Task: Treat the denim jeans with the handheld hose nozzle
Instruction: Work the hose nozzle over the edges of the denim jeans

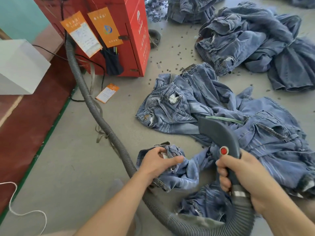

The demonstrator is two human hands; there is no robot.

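Right hand point(242, 174) wraps the nozzle point(219, 133) handle; left hand point(158, 162) bunches jeans point(180, 174), its grip seemingly pinching fabric.

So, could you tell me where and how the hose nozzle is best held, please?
Grip the nozzle by its narrow handle below the red button, coming from the hose end, as the right hand does. That leaves the wide mouth free over the jeans, and probably the thumb near the button.

Bare floor point(71, 167) is left open to the left of the corrugated hose point(95, 106). Passage to the right is blocked by heaped jeans point(221, 106); a red cabinet point(119, 40) stands behind.
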